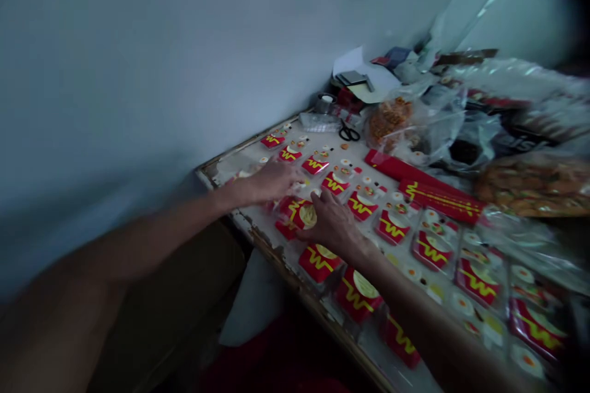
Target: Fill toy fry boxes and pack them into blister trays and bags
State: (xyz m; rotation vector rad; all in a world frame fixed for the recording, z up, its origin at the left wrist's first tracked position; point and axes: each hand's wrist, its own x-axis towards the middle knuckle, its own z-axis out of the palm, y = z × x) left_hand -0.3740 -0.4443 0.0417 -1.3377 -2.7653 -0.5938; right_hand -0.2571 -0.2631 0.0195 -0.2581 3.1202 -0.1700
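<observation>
Red packet in the right hand, above the near side of the table.
Thumb and fingers pinch it; the left hand's fingers I can't make out. Other packets surround it, black scissors beyond.

Yellow W-like marks on red packets; blurred white lettering on black packaging
</observation>
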